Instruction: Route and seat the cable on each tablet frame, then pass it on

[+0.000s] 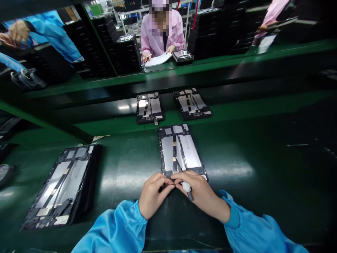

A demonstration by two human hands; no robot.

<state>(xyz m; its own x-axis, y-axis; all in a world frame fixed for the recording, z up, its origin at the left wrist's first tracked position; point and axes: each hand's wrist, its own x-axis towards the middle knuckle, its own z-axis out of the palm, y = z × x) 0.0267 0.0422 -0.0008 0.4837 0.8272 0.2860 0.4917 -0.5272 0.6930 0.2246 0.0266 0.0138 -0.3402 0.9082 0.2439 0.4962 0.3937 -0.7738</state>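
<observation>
**Left hand** (155, 195): fingers curled in tight at the near edge of the frame. They look pinched together, but whatever's between them is hidden, so I can't tell what they've got.

**Right hand** (198, 193): pinching a white-handled tool (186, 187) with a dark tip, right up against the left hand's fingers.

**Main piece:** a black tablet frame (179, 149) with silver plates inside, lying flat on the green bench mat (126, 168). Its near edge sits right at the fingertips, and it's straight ahead of the person.

**Sleeves:** bright blue smock cuffs on both arms, the left sleeve (113, 228) bunched at the wrist.

**Other frames:** two similar ones (150, 108) (192, 103) sit side by side further up the bench, just beyond the main piece. A bigger-looking one (59, 186) lies off to the left, well apart from the hands, on a dark base.

**Across the way:** a co-worker in a pink smock (162, 37) writes on white paper (158, 59) with a pen, next to a small device (183, 55) – black stacks (126, 52) on both sides. Another blue sleeve (52, 38) shows top left.
</observation>
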